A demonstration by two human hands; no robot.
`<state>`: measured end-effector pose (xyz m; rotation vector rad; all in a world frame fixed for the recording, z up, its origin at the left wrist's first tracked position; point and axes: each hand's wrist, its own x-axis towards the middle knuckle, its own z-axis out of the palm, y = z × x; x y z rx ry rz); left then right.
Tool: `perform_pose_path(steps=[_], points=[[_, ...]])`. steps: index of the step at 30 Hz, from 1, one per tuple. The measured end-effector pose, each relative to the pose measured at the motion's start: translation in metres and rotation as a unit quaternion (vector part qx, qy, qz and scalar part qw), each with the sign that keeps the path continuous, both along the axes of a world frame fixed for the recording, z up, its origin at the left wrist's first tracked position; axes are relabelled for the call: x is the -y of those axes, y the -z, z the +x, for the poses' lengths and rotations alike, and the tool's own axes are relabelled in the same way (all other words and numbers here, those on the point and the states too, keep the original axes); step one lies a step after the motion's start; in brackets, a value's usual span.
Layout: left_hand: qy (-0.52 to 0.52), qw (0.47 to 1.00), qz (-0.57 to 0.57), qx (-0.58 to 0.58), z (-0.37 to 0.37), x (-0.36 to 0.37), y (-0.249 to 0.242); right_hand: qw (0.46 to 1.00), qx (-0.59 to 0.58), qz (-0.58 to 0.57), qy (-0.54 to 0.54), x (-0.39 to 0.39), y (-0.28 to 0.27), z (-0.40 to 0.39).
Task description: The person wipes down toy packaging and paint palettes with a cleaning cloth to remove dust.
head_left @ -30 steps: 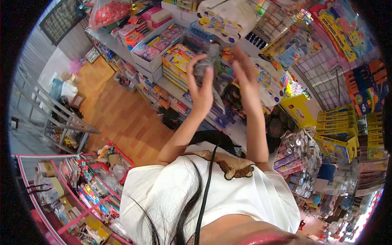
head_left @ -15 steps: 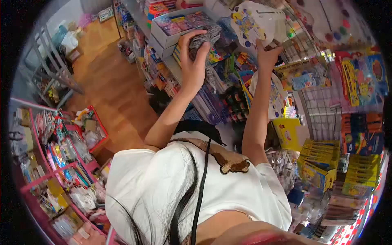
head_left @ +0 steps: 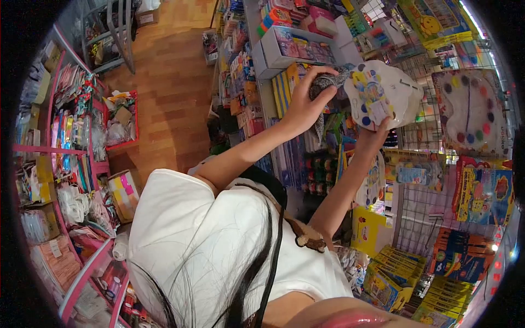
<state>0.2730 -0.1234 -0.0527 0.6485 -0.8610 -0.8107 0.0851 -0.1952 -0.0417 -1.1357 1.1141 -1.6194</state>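
Fingers wrapped round a crumpled grey cloth [head_left: 324, 85], my left hand [head_left: 307, 104] is at the upper middle. The cloth meets the left edge of a white palette-shaped pack [head_left: 402, 90] with coloured round paint spots under clear plastic. My right hand [head_left: 375, 135] grips the pack's lower edge, thumb on its front; its other fingers are partly hidden behind. Behind the pack is a wire grid rack. An open white box [head_left: 268, 52] of colourful packets sits on the shelf just above my left hand.
Another paint palette pack [head_left: 470, 109] hangs on the grid at right, above a coloured pencil pack [head_left: 481, 191] and yellow packs [head_left: 396, 273]. Pink-edged shelves [head_left: 54, 148] of goods line the left. A red-edged bin [head_left: 121, 117] stands on the wooden floor [head_left: 169, 82].
The view has turned, shifting the shelves. My left hand has brought the cloth against the palette pack. My right hand, earlier with fingers spread at its lower edge, now grips it.
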Motion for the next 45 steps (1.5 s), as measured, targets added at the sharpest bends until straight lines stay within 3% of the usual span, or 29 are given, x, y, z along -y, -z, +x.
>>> perform_pose_path(steps=[4,7,10,11,14,18,20,21,24,28,32,33,35,38,41,43,45], points=[[0.034,0.999,-0.002,-0.010,0.000,0.002,0.001,0.998,0.023,0.000,-0.058,-0.024,0.001,0.013],[-0.046,0.995,-0.062,0.067,0.000,0.005,-0.003,0.996,0.055,-0.009,-0.069,-0.042,-0.004,0.029],[-0.148,0.953,-0.146,0.218,-0.010,0.007,-0.009,0.994,0.059,-0.027,-0.084,-0.042,-0.006,0.026],[-0.068,0.963,-0.145,0.217,-0.018,0.007,-0.007,0.993,0.047,-0.036,-0.099,-0.043,-0.005,0.026],[-0.085,0.904,-0.159,0.388,-0.053,0.001,-0.009,0.992,0.025,-0.049,-0.118,-0.043,0.009,0.019],[-0.180,0.875,-0.133,0.430,-0.067,0.018,-0.019,0.988,0.009,-0.067,-0.142,-0.040,0.018,0.015],[-0.195,0.891,-0.103,0.398,-0.062,0.037,-0.024,0.992,-0.003,-0.018,-0.121,-0.042,0.011,0.020],[-0.201,0.902,-0.089,0.372,-0.061,0.049,-0.025,0.988,0.055,-0.013,-0.146,-0.038,0.013,0.021],[-0.214,0.929,-0.034,0.299,-0.045,0.104,-0.017,0.986,0.100,-0.048,-0.127,-0.051,0.001,0.035],[-0.184,0.958,-0.001,0.218,-0.045,0.109,-0.007,0.992,0.036,-0.039,-0.112,-0.049,0.002,0.035],[-0.123,0.944,-0.100,0.289,-0.064,0.040,-0.011,0.995,0.003,-0.008,-0.098,-0.032,0.021,0.018],[-0.125,0.933,-0.107,0.321,-0.062,0.039,-0.015,0.986,0.068,-0.036,-0.147,-0.039,0.008,0.028],[-0.127,0.909,-0.117,0.380,-0.061,0.032,-0.025,0.985,0.092,-0.006,-0.146,-0.050,-0.005,0.035],[-0.072,0.952,-0.075,0.288,-0.048,0.065,-0.037,0.985,0.087,-0.017,-0.151,-0.051,-0.003,0.037],[-0.085,0.959,0.015,0.271,-0.040,0.120,-0.023,0.987,0.026,-0.058,-0.147,-0.053,-0.003,0.041],[-0.038,0.970,0.047,0.237,-0.033,0.118,-0.025,0.990,0.010,-0.059,-0.130,-0.054,-0.002,0.042],[-0.075,0.966,0.000,0.247,-0.046,0.090,-0.019,0.995,0.025,-0.047,-0.079,-0.056,-0.007,0.049]])
